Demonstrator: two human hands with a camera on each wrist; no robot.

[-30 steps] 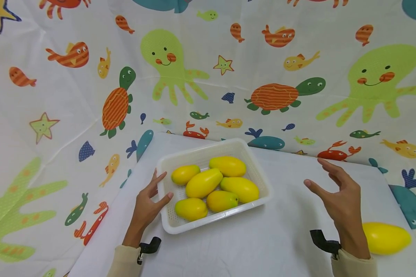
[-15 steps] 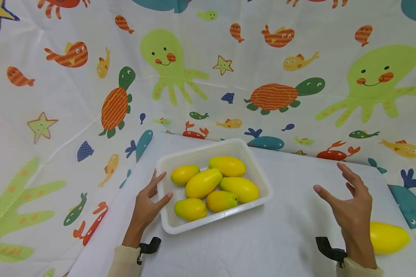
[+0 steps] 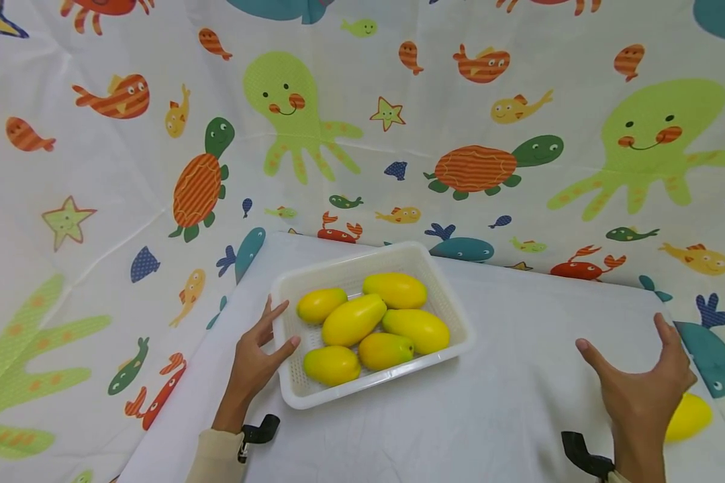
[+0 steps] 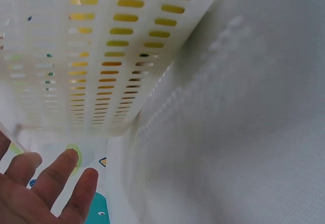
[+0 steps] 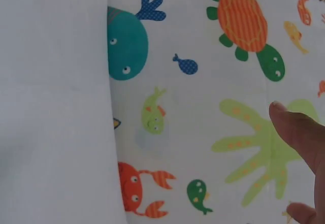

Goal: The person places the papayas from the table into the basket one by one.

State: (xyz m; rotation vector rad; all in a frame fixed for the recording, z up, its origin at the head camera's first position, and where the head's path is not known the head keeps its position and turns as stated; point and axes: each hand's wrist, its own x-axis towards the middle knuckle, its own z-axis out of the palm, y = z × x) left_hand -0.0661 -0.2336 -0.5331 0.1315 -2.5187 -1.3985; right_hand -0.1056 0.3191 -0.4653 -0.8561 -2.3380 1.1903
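Several yellow papaya-shaped fruits (image 3: 354, 320), some green at one end, lie in a white perforated plastic basket (image 3: 374, 386). At the basket's left end my left hand (image 3: 255, 359) rests with thumb and index finger spread, their tips on the rim. The left wrist view shows the basket's slotted side (image 4: 109, 66) and the other fingers (image 4: 58, 176) stretched out, not curled round it. On the right, my right hand (image 3: 646, 386) is above the table with thumb and fingers wide apart, holding nothing. Behind it a single yellow papaya-shaped fruit (image 3: 690, 419) is partly hidden.
A white cloth covers the table (image 3: 507, 376). Behind and to the left hangs a white curtain (image 3: 350, 147) printed with sea animals, meeting the table's back edge. A black wrist-camera mount (image 3: 583, 456) sits on my right wrist, another mount (image 3: 261, 429) on the left.
My right hand has moved right and toward me, its thumb and fingers spreading wider, and now covers more of the lone fruit. Left hand, basket and its fruits stay in place.
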